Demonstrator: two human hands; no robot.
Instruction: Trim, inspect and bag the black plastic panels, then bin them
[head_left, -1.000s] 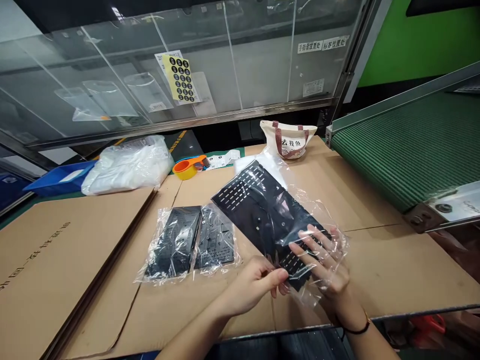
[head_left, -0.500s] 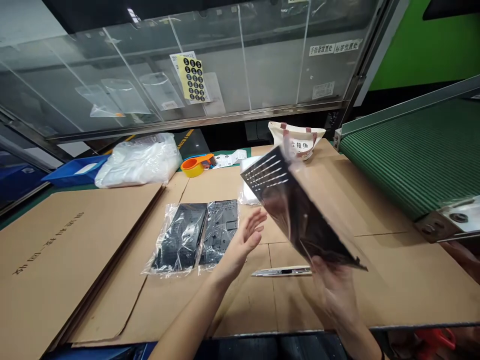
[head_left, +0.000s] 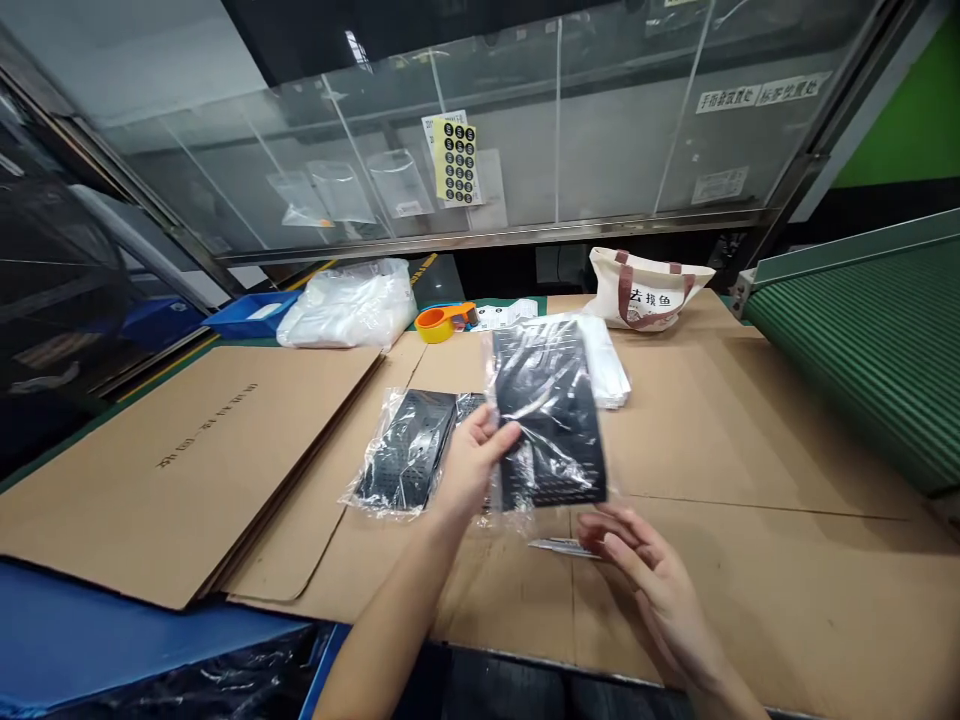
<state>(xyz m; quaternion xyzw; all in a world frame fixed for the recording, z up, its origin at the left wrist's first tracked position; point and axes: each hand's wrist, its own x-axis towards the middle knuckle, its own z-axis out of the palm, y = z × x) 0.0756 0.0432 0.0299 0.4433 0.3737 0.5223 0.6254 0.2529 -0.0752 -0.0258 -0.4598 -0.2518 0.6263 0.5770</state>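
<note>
My left hand (head_left: pixel 480 455) grips the left edge of a black panel in a clear bag (head_left: pixel 551 420), thumb on top, held above the cardboard surface. Just below the panel's lower right corner is my right hand (head_left: pixel 637 550), its fingers apart and slightly curled, holding nothing. A slim silvery tool (head_left: pixel 562 547) lies on the cardboard, its right end hidden by the right hand. To the left lies another bagged black piece (head_left: pixel 405 450); the one beside it is mostly covered by the left hand and the held panel.
Cardboard sheets (head_left: pixel 202 440) are stacked at left. Along the back are a blue tray (head_left: pixel 251 315), clear plastic bags (head_left: pixel 349 303), an orange tape dispenser (head_left: pixel 442 322), white bags (head_left: pixel 607 365) and a cloth tote (head_left: pixel 652 290). A green ribbed conveyor (head_left: pixel 870 330) stands at right.
The bagged panel has moved left and turned its flat face to the camera. My left hand has taken hold of it; my right hand has let go. The view has swung left.
</note>
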